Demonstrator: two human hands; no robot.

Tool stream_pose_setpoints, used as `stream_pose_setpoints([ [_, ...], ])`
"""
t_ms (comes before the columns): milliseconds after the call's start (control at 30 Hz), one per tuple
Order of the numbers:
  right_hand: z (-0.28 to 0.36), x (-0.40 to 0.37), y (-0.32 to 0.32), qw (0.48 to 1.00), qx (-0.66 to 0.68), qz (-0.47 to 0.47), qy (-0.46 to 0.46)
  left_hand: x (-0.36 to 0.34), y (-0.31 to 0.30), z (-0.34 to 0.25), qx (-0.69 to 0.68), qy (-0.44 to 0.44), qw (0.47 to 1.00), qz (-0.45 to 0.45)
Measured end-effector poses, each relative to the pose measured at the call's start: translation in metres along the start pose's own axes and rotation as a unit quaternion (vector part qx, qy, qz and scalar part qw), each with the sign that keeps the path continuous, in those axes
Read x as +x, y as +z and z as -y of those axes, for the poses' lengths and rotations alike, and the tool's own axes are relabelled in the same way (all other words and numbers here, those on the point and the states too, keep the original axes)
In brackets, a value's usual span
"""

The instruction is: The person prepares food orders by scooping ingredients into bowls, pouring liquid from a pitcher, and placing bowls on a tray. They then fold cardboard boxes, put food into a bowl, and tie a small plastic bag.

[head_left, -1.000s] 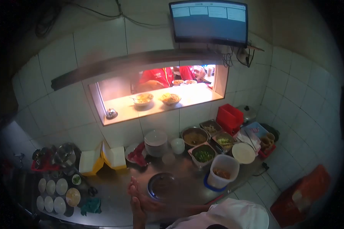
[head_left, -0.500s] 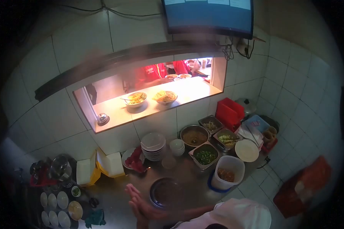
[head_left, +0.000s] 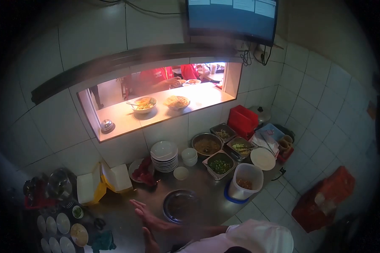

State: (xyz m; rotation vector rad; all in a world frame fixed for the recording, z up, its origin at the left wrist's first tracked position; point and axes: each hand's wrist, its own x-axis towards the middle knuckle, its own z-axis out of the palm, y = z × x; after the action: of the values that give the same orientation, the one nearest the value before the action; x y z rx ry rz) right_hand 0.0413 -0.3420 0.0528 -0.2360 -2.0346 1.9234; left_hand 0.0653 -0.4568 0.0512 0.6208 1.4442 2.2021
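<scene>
My right hand (head_left: 147, 216) reaches in from the right, below a white sleeve (head_left: 257, 236). Its fingers are stretched out and it holds nothing. Just under it, at the bottom edge, my left hand (head_left: 150, 239) points upward with fingers extended, only partly in view. A small gap separates the two palms. Right of my hands, a round dark-rimmed plate or tray (head_left: 181, 205) lies on the steel counter (head_left: 126, 221). A small white bowl (head_left: 181, 173) sits beyond it, beside a stack of white plates (head_left: 164, 154).
Food fills a green-topped steel pan (head_left: 220, 165), a steel bowl (head_left: 207, 145) and a white tub (head_left: 247, 181). Two filled bowls, including a noodle bowl (head_left: 143, 105), stand on the pass shelf (head_left: 126, 126) near a bell (head_left: 107, 125). Left are yellow boxes (head_left: 101, 185) and small dishes (head_left: 63, 222). Red-shirted people stand behind.
My palms were close together and have moved apart. The whole view has shifted slightly, so the counter and shelf appear a little farther left. A person's hand beyond the pass has moved near the bowls.
</scene>
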Motion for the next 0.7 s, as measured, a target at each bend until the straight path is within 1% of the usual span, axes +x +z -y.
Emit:
stream_pose_setpoints([
  [33,-0.004,-0.001,-0.001,1.000,0.014,0.008,0.021,-0.006,-0.007,-0.001,0.050,-0.008,0.999,0.020],
  [67,-0.002,-0.005,-0.006,1.000,0.013,0.007,0.023,-0.012,-0.012,-0.007,0.099,-0.016,0.994,0.039],
  [133,0.005,-0.017,-0.028,0.994,0.094,-0.015,0.056,-0.020,-0.021,-0.016,0.195,-0.028,0.978,0.076],
  [167,-0.004,-0.020,-0.039,0.994,0.090,-0.014,0.056,-0.022,-0.026,-0.015,0.242,-0.032,0.965,0.093],
  [200,-0.022,-0.022,-0.055,0.997,0.068,-0.021,0.024,-0.024,-0.036,-0.007,0.238,-0.030,0.966,0.093],
  [233,-0.030,-0.026,-0.069,0.999,0.046,-0.028,-0.007,-0.027,-0.050,0.006,0.261,-0.084,0.960,0.055],
  [267,-0.024,-0.036,-0.078,0.999,0.039,-0.028,-0.008,-0.029,-0.061,0.017,0.283,-0.138,0.949,0.017],
  [300,-0.015,-0.048,-0.084,0.995,0.021,-0.096,0.029,-0.031,-0.071,0.021,0.278,-0.137,0.951,0.018],
  [333,-0.011,-0.055,-0.089,0.984,0.004,-0.163,0.066,-0.035,-0.079,0.024,0.256,-0.188,0.948,-0.002],
  [367,-0.023,-0.060,-0.092,0.985,-0.001,-0.161,0.067,-0.035,-0.085,0.023,0.233,-0.239,0.942,-0.024],
  [400,-0.046,-0.065,-0.095,0.973,-0.015,-0.223,0.063,-0.032,-0.091,0.025,0.224,-0.242,0.943,-0.036],
  [433,-0.059,-0.069,-0.095,0.957,-0.024,-0.285,0.059,-0.022,-0.096,0.019,0.269,-0.306,0.913,-0.036],
  [467,-0.031,-0.072,-0.092,0.961,-0.027,-0.268,0.067,-0.017,-0.099,0.015,0.308,-0.373,0.875,-0.039],
  [500,-0.001,-0.078,-0.090,0.969,-0.074,-0.218,0.092,-0.015,-0.098,0.021,0.215,-0.281,0.935,-0.028],
  [533,0.018,-0.082,-0.086,0.974,-0.122,-0.149,0.117,-0.016,-0.100,0.042,0.120,-0.179,0.976,-0.038],
  [567,-0.004,-0.079,-0.084,0.959,-0.239,-0.144,-0.056,-0.014,-0.109,0.088,-0.032,-0.117,0.992,-0.036],
  [600,0.019,-0.077,-0.072,0.960,-0.252,-0.120,-0.029,-0.001,-0.079,0.056,0.090,-0.053,0.995,0.002],
  [633,0.042,-0.073,-0.064,0.960,-0.269,-0.083,-0.005,0.005,-0.071,0.084,0.050,0.140,0.989,0.014],
  [667,0.030,-0.068,-0.065,0.949,-0.296,-0.001,-0.104,0.014,-0.056,0.045,0.207,-0.024,0.977,0.041],
  [700,0.017,-0.059,-0.060,0.929,-0.297,0.065,-0.210,0.016,-0.035,0.037,-0.059,-0.088,0.994,0.000],
])
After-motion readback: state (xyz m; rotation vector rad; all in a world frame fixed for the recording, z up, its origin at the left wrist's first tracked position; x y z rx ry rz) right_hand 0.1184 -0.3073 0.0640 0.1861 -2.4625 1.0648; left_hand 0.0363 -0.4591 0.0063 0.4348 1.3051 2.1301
